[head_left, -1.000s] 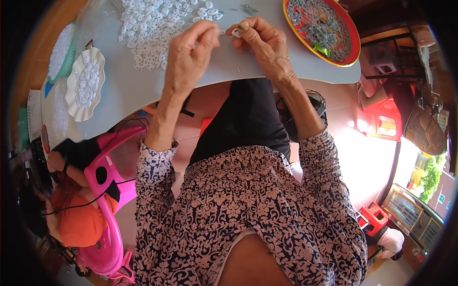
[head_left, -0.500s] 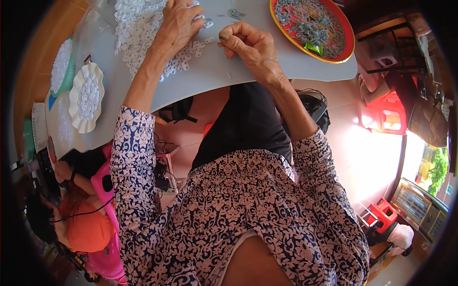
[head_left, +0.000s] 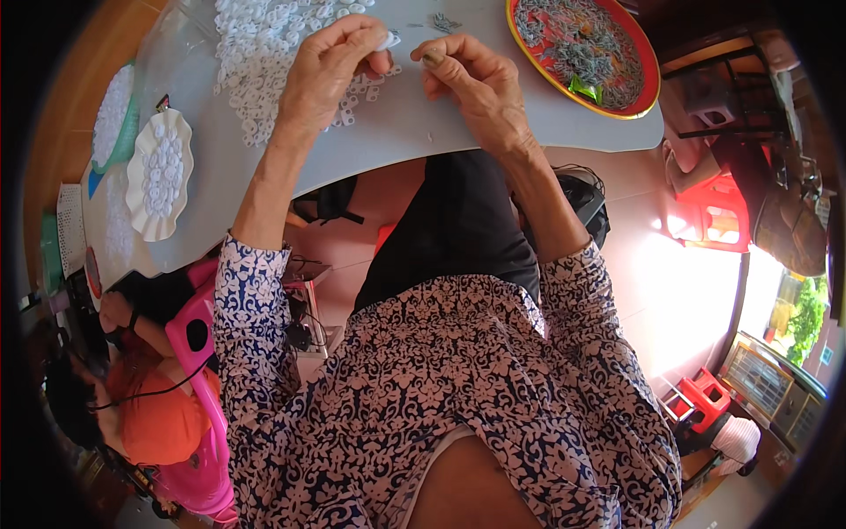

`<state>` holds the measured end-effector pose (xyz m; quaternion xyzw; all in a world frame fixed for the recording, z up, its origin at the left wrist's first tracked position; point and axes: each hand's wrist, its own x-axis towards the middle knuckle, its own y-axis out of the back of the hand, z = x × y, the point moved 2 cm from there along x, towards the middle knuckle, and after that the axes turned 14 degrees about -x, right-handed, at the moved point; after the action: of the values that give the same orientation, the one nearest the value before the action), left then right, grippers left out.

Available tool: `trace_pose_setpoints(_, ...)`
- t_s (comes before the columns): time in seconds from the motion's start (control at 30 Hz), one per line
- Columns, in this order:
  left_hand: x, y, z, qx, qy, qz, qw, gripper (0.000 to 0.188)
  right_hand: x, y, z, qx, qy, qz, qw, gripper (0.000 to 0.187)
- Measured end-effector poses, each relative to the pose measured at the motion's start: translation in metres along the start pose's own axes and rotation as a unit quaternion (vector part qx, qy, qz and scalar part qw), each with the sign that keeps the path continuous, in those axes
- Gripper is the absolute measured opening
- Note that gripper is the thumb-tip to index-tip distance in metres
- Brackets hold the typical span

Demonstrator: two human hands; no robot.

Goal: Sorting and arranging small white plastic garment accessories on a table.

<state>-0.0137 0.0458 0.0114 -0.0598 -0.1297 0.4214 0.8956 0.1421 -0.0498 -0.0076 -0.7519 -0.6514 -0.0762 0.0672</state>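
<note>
Between the thumb and forefinger of my left hand [head_left: 333,78] is a small white plastic piece [head_left: 389,40]. My right hand [head_left: 480,93] is a little to its right, thumb pressed to the bent fingers; what it pinches, if anything, is too small to make out. The two hands are apart. Behind and left of my left hand, a heap of similar white plastic pieces [head_left: 256,84] spreads over the grey table [head_left: 397,132]. A few small grey slivers [head_left: 444,22] lie beyond my right hand.
At the right, a round red tray [head_left: 650,84] holds many small grey pieces and a green wrapper [head_left: 585,89]. On the left stand a scalloped cream dish [head_left: 137,198] and a green basket [head_left: 123,145] of white pieces. Another person [head_left: 163,414] sits at lower left.
My left hand has drawn back from the heap toward me, now showing the white piece at its fingertips. My right hand has shifted slightly to the right, still pinched.
</note>
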Motion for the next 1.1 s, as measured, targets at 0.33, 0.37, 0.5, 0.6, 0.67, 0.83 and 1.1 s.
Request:
trace_pose_setpoints(0.33, -0.021, -0.036, 0.000, 0.272, -0.201, 0.018, 0.941, 0.017, 0.000, -0.002, -0.003, 0.084, -0.018, 0.017, 0.996, 0.021)
trace_pose_setpoints(0.37, -0.022, -0.037, 0.000, 0.324, -0.231, 0.008, 0.917, 0.019, 0.000, -0.001, -0.002, 0.084, -0.019, 0.017, 0.996, 0.021)
trace_pose_setpoints(0.5, -0.027, -0.043, 0.004, 0.346, -0.242, 0.016, 0.907, 0.023, 0.000, 0.000, 0.003, 0.106, -0.018, -0.007, 0.994, 0.016)
trace_pose_setpoints(0.6, -0.027, -0.043, 0.009, 0.267, -0.160, 0.025, 0.950, 0.017, 0.001, 0.002, 0.005, 0.124, 0.007, -0.006, 0.992, 0.015)
trace_pose_setpoints(0.67, -0.025, -0.039, 0.011, 0.221, -0.087, 0.034, 0.971, 0.013, 0.001, 0.002, 0.006, 0.135, 0.024, -0.006, 0.991, 0.014)
trace_pose_setpoints(0.83, -0.020, -0.031, -0.001, 0.117, 0.041, -0.014, 0.992, 0.027, 0.002, -0.002, 0.003, 0.119, 0.063, -0.038, 0.990, 0.013)
trace_pose_setpoints(1.1, -0.018, -0.026, -0.003, -0.072, 0.087, 0.072, 0.991, 0.025, -0.004, 0.000, -0.003, 0.003, 0.001, 0.041, 0.999, 0.016)
